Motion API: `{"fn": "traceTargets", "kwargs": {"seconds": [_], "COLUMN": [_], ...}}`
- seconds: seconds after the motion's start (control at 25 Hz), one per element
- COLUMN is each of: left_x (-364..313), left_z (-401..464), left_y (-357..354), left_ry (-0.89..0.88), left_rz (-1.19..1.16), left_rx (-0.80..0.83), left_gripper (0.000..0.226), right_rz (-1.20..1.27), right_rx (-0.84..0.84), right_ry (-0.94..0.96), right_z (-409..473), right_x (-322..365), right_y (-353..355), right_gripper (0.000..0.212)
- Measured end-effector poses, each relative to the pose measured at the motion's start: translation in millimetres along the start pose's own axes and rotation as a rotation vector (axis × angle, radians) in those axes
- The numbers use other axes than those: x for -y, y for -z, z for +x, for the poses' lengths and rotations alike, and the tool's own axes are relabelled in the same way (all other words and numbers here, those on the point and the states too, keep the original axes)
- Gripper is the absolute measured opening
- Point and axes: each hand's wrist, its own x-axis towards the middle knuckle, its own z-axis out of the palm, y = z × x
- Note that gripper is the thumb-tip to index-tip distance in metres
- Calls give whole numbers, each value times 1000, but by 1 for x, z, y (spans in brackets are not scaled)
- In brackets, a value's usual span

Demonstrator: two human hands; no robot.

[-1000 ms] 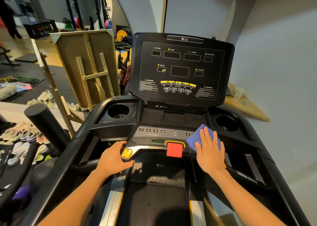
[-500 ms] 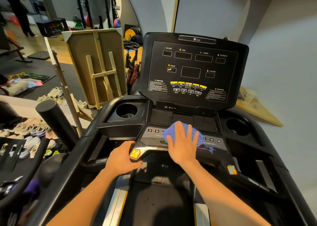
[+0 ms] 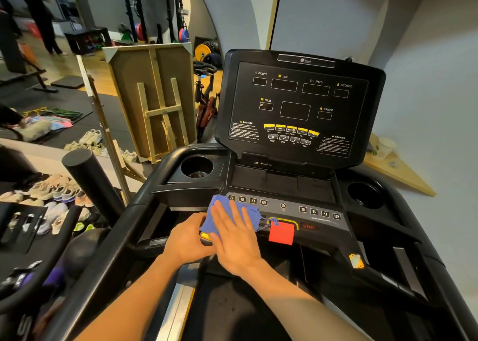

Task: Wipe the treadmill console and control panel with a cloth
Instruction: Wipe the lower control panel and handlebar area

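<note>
The black treadmill console [image 3: 297, 108] stands upright ahead, its displays dark. Below it runs the grey control panel [image 3: 292, 208] with number keys and a red stop button [image 3: 281, 233]. A blue cloth [image 3: 225, 211] lies on the panel's left end, covering part of the left keys. My right hand [image 3: 234, 237] presses flat on the cloth, fingers spread. My left hand [image 3: 187, 239] grips the left end of the front handlebar, just beside the cloth, partly covering an orange pad there.
Cup holders [image 3: 197, 166] [image 3: 364, 190] flank the panel. A wooden board [image 3: 152, 95] leans at the left, with rows of shoes [image 3: 51, 193] on the floor and a black padded bar [image 3: 90, 180]. A paper cup [image 3: 385, 145] sits on a wooden ledge at the right.
My right hand has slid the blue cloth leftward along the control panel, from the right end past the red stop button to the left end. My left hand stays on the handlebar.
</note>
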Motion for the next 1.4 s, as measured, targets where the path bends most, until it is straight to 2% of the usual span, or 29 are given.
{"fn": "traceTargets", "kwargs": {"seconds": [0.12,0.28,0.52,1.04,1.4], "left_x": [1,6,6,-2,-5], "left_z": [1,1,-1,-3,-3], "left_y": [2,-2,1,4,6], "left_ry": [-46,-86,-84,50,95], "left_rz": [4,-16,10,50,44], "left_rx": [26,38,-12,20,48], "left_gripper": [60,92,90,91,92], "right_rz": [50,-77,-198,-267,-126], "right_rx": [2,7,81,121,84], "right_ry": [128,261,328,159,-87], "right_z": [-9,-13,-17,-70,-107], "right_x": [0,-12,-35,-105,-146], "right_y": [1,1,6,35,48], "right_gripper": [60,57,60,67,69]}}
